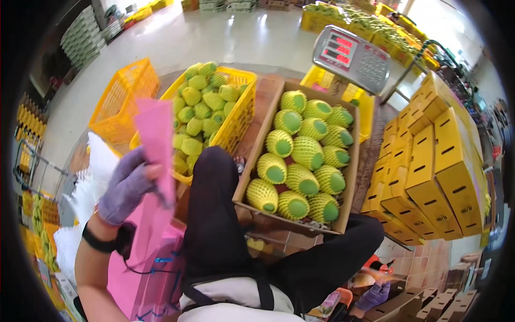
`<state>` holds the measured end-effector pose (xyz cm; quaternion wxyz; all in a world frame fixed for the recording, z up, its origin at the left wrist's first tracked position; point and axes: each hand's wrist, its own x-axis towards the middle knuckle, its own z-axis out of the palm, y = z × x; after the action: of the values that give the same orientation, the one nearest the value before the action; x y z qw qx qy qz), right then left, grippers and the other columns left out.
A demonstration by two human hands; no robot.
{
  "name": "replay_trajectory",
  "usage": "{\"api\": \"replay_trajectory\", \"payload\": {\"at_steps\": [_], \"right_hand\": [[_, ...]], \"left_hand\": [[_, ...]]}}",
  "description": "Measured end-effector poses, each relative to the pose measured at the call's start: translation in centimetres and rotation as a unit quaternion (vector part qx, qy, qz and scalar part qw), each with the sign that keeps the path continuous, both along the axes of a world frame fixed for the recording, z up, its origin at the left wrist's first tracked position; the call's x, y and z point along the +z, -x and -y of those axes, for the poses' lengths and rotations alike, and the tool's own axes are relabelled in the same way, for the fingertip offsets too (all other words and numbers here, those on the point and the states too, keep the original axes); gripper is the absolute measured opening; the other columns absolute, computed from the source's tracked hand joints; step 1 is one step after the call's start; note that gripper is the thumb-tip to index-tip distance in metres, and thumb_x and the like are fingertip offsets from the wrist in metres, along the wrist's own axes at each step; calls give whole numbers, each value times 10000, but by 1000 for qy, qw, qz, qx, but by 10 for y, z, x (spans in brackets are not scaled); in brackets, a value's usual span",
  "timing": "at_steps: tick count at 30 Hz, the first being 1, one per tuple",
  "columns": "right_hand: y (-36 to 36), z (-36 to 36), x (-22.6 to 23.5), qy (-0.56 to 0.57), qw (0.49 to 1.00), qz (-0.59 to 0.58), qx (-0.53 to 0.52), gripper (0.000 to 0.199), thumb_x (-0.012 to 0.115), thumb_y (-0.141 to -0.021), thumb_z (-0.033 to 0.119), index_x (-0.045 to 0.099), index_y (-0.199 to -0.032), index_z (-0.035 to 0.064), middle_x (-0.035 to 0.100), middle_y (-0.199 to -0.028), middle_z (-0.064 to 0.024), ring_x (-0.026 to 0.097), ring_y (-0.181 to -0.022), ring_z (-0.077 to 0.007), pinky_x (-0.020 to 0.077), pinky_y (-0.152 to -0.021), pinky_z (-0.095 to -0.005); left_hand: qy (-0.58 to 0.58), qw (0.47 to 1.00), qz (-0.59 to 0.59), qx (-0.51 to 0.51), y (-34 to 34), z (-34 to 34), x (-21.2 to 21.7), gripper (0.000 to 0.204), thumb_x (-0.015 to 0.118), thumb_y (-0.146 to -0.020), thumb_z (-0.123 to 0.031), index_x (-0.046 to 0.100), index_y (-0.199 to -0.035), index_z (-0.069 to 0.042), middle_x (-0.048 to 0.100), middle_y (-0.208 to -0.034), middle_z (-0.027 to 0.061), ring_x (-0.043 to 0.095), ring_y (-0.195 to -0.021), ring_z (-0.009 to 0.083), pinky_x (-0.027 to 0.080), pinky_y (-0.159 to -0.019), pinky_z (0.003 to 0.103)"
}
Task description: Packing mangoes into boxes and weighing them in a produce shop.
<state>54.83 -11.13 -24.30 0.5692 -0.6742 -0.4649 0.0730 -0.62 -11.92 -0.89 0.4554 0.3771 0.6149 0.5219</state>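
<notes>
My left hand (126,188), in a purple glove with bare fingertips, is closed on a pink sheet (156,134) that stands upright and looks like foam or paper. Below it lies a stack of pink sheets (124,273). In front of my knees, an open cardboard box (242,185) holds rows of green fruits (307,153) in yellow foam nets, with green ends showing. Far to the lower right is my right hand (374,296), also purple-gloved, beside an orange-red thing (374,262). Its fingers are small and smeared, so its grip is unclear.
Behind my left knee, a yellow crate (248,107) holds netted fruits; another yellow crate (124,99) tilts beside it. A scale display (351,59) rises behind the box. Yellow cartons (424,166) are stacked at right. White foam nets (88,188) heap at left.
</notes>
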Motion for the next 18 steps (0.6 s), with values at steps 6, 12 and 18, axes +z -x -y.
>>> {"api": "replay_trajectory", "payload": {"at_steps": [6,12,18], "right_hand": [[60,-25,80,12,997,50,53,244,555,-859,140,591,-945,-86,627,-832,-69,533,-738,-119,445,-711,-269],[90,-37,110,-1,991,84,108,253,552,-827,100,586,-1014,-67,618,-891,-84,550,-820,-142,441,-777,-290],[96,-64,121,-14,943,-201,264,290,534,-822,133,557,-1065,-25,552,-1088,-106,517,-936,-182,410,-845,-332]], "left_hand": [[-171,938,58,-295,-92,-192,-43,164,484,-893,-169,499,-926,-9,488,-855,81,603,-800,205,512,-743,307],[28,910,366,-195,-192,-308,-86,213,577,-825,-204,505,-961,-57,567,-851,110,621,-828,300,504,-748,406],[-191,813,-550,34,-106,-271,-131,586,657,-708,-346,455,-1135,0,587,-923,153,584,-884,317,472,-792,386]]}}
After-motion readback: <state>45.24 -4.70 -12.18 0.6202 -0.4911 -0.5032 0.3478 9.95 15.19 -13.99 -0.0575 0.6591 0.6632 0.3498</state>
